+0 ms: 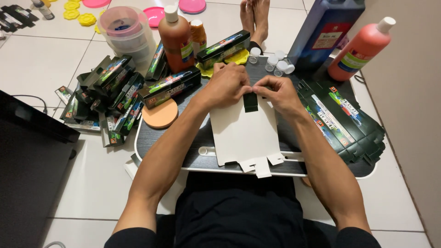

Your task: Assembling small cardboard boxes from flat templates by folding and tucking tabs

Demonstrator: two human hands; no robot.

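- Flat white cardboard carton blank point(243, 133), unfolded with its plain inner face up, lies on the dark wood-grain lap tray point(193, 154) in the near middle of the scene.
- Left hand point(227, 85) and right hand point(278, 92) meet at its far edge, fingertips pinched shut on a small dark green flap point(250, 102) folded over onto the white.
- Judging by this, the step in hand is creasing that far flap.
- A next move would call for firm pressure along the fold while the blank stays flat.
- Folded dark green boxes point(115, 92) pile up at left; flat green blanks point(342, 121) stack at right; bottles stand far.
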